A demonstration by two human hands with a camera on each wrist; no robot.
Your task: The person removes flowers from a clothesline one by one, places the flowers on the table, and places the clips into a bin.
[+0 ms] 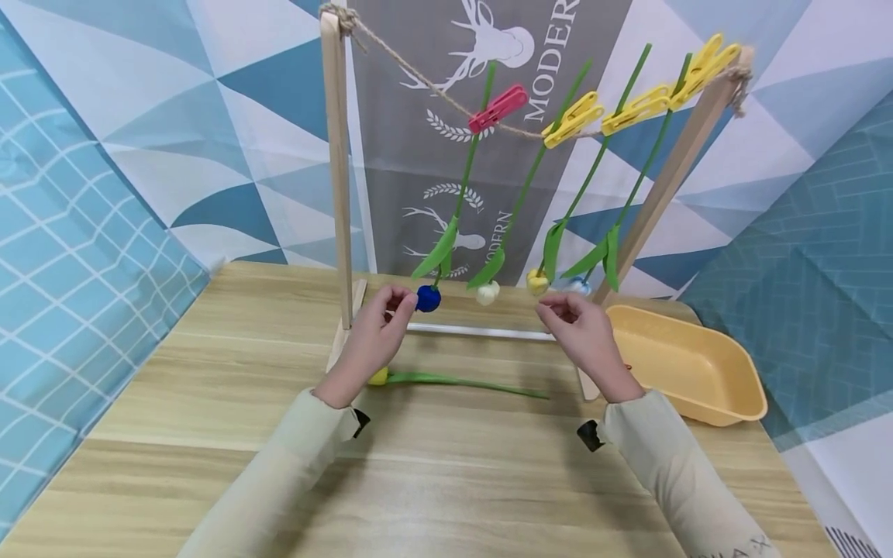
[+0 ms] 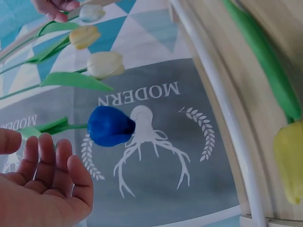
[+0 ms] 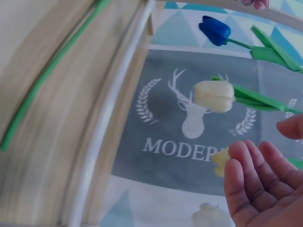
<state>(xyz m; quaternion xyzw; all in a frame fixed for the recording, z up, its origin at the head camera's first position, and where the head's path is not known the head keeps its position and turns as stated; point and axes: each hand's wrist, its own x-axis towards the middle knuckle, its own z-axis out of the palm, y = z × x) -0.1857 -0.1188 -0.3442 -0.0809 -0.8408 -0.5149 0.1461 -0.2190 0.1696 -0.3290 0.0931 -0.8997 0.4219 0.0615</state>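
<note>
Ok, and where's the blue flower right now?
In the head view, the blue flower hangs bloom-down from the pink clip at the row's left end, its bloom between the left hand and the cream-white flower.

A wood-grain surface [image 1: 474, 480] spreads at six o'clock, bearing a yellow-orange basin [image 1: 698, 364] toward four o'clock. At twelve is a grey panel [image 1: 498, 167] with white deer heads [image 1: 512, 48] and MODERN lettering [image 1: 551, 58], set within a blue-and-white triangle-patterned backdrop [image 1: 209, 124]. Grid-patterned blue covering [image 1: 70, 232] fills nine o'clock; teal herringbone covering [image 1: 823, 232], three.
</note>
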